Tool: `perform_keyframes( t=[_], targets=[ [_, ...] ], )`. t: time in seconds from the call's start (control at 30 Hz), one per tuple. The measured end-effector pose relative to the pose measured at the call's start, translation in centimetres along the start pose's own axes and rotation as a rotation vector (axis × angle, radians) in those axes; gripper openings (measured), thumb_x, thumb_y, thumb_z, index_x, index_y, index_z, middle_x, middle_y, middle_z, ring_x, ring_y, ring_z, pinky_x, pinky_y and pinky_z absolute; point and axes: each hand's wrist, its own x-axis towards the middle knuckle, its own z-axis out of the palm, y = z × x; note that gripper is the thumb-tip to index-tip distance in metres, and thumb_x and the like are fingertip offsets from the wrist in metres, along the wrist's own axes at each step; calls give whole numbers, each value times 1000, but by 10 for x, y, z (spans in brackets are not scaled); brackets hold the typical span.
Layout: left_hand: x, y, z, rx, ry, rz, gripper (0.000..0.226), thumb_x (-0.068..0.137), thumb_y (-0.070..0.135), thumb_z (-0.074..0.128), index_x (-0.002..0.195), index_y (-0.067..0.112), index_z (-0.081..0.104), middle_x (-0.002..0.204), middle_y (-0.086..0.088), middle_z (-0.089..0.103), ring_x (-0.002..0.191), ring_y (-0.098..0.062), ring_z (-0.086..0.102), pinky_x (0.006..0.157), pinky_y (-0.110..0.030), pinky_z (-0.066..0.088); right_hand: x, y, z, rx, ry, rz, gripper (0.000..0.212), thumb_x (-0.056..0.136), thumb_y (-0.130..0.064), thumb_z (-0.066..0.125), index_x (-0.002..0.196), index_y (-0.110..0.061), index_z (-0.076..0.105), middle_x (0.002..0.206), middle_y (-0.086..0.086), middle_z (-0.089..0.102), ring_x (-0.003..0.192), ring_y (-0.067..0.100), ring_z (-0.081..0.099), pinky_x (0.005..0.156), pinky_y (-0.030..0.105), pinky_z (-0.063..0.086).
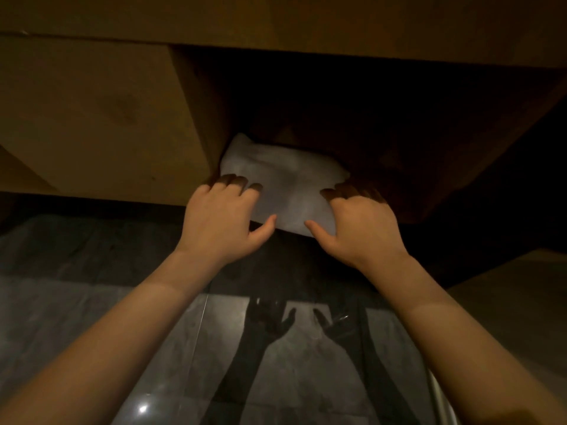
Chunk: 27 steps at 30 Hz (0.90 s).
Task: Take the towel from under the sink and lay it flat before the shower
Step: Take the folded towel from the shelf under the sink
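Towel (285, 182) is the one pale thing in the head view: white, folded and a little rumpled, lying in the dark open space under a wooden cabinet (92, 118), with its far corner tucked against the inner wall on the left and its near edge sticking out past the cabinet's lower front edge. Both bare forearms reach up from the bottom of the view toward it. On the left, the left hand (222, 222) lies palm down on the towel's near left corner, its fingers (236, 182) slightly spread and curled over the cloth, tips in shadow, the thumb under or against the near edge. On the right, the right hand (359, 225) mirrors it on the near right corner, fingers bent over the top of the cloth and the thumb pointing inward along the near edge. Whether either hand actually pinches the cloth or only rests on it cannot be told. Below the towel lies a glossy grey tiled floor (306, 363), which carries the dark reflection of both arms and a bright glint of light near the bottom left.
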Motion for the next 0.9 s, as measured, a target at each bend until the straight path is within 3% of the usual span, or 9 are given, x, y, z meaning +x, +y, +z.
perform_keyframes(
  t=[0.1,0.2,0.33,0.47,0.63,0.77,0.9],
  targets=[
    [2,-2,13,15,37,9,60,79,58,38,116,18,63,105,-5,66,93,-24,63,66,-31,45,-3,-2,3,-36,-15,1,44,87,-58,46,86,-16,55,70,1,44,69,23,57,58,30,32],
    [6,-6,35,6,94,18,56,75,55,54,115,17,63,108,-8,65,95,-27,61,62,-30,45,-6,-6,9,-54,-15,-5,49,87,-60,43,108,-18,56,79,1,51,77,21,58,63,30,37],
    [10,-13,67,-79,128,64,69,63,42,74,125,15,57,129,-13,55,118,-33,52,90,-42,47,-14,-10,21,-33,-15,-10,61,86,-61,42,130,-20,49,111,6,62,101,23,59,83,36,46],
    [17,-17,85,-24,97,103,85,54,23,82,132,13,51,137,-19,48,125,-39,45,102,-54,37,-19,-13,39,-21,3,-16,63,83,-60,43,127,-16,55,113,10,65,104,27,61,87,39,47],
    [31,-25,92,-8,128,162,73,58,5,78,128,10,57,125,-24,56,111,-46,54,86,-62,44,-23,-17,51,-24,0,-18,62,82,-60,45,126,-17,55,117,9,63,109,26,59,91,40,46],
    [34,-22,85,-3,175,182,68,48,-3,78,113,8,62,104,-19,64,90,-43,60,69,-51,49,-24,-19,62,-36,-3,-32,62,82,-57,51,128,-16,53,120,9,62,118,27,54,102,45,42],
    [24,-21,81,16,211,174,61,51,1,74,111,11,64,100,-13,65,87,-39,60,57,-37,48,-21,-21,75,-39,46,-8,69,73,-43,71,131,-13,50,130,13,56,124,29,51,102,46,43]
  ],
)
